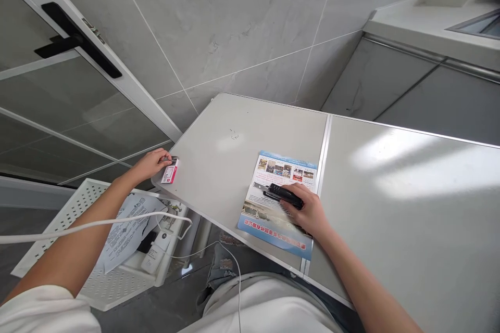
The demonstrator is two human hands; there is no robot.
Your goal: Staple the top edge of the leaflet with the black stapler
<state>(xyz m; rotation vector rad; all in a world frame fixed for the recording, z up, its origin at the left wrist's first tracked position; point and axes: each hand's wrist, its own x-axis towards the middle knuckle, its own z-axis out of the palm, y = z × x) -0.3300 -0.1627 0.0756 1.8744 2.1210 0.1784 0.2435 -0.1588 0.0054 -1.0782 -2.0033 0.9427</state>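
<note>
My right hand [307,207] is closed around a black stapler [287,195] above a printed leaflet [269,223]. A silver metal part sticks out from the stapler's left end. The leaflet lies flat on the grey table, with blue borders, small photos and red lettering that faces away from me. Over at the table's left corner, my left hand [154,162] has its fingertips pinched at the upper end of a small red-and-white box [170,171]. Something dark shows at that end of the box, partly hidden by the fingers.
The grey folding table [203,166] has a metal seam right of the leaflet. Below its left edge, a white perforated rack [121,286] holds papers [133,229] and a white power strip [156,252]. White cables cross near my left arm. A door with a black handle [78,39] stands left.
</note>
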